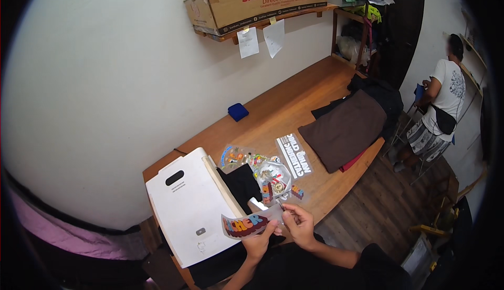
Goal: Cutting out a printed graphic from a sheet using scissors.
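My left hand [259,243] pinches a translucent sheet of transfer film [244,225] with curved, coloured block lettering in orange, blue and maroon. The sheet is held up off the table and bends a little. Close beside it, my right hand [298,226] is closed round a thin metal tool [280,204] at the sheet's right end; its exact kind is too small to make out. Just beyond the hands lie a clear, faceted dish [274,173] with small items in it and several printed film pieces, one of them a sheet with white lettering [293,156].
A white heat press [184,206] stands at the left, with black cloth [239,183] beside it. Folded brown fabric [344,127] lies on the wooden table [283,114] at the right; a blue folded cloth [238,112] sits near the wall. Another person [438,101] stands at far right.
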`<state>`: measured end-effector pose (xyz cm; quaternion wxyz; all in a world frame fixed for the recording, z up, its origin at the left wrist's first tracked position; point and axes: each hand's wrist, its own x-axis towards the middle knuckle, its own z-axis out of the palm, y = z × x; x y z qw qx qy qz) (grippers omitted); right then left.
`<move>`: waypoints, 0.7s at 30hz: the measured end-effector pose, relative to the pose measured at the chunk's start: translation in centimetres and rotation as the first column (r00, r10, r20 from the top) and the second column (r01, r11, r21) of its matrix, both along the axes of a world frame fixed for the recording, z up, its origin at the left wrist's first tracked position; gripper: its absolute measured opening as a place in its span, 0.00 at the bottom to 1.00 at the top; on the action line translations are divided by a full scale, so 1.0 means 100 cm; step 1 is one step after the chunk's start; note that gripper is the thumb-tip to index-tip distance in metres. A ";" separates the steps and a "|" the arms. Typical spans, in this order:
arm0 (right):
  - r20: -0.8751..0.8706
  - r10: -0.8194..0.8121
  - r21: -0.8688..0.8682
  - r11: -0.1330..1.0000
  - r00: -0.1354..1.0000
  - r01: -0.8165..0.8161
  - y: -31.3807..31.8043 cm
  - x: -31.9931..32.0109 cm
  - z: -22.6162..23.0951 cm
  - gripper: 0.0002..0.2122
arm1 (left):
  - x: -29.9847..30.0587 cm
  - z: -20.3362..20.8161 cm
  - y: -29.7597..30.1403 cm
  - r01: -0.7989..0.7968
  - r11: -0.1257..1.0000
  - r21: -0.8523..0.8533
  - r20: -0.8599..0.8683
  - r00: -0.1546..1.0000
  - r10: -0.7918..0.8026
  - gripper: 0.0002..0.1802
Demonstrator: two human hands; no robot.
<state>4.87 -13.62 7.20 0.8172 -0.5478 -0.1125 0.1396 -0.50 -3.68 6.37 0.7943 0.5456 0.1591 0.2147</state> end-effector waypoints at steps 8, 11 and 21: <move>0.046 -0.008 -0.015 1.000 0.999 0.009 -0.001 0.001 -0.010 0.12 | -0.001 -0.001 0.001 0.005 1.000 0.006 -0.025 1.000 -0.005 0.10; 0.037 -0.011 -0.014 1.000 0.999 0.011 0.000 0.001 -0.008 0.11 | 0.000 -0.001 0.000 -0.001 1.000 -0.015 -0.027 1.000 0.001 0.11; 0.012 0.004 -0.009 1.000 1.000 -0.004 0.000 0.002 -0.004 0.12 | -0.001 -0.005 0.001 0.001 1.000 -0.026 -0.035 0.999 -0.002 0.14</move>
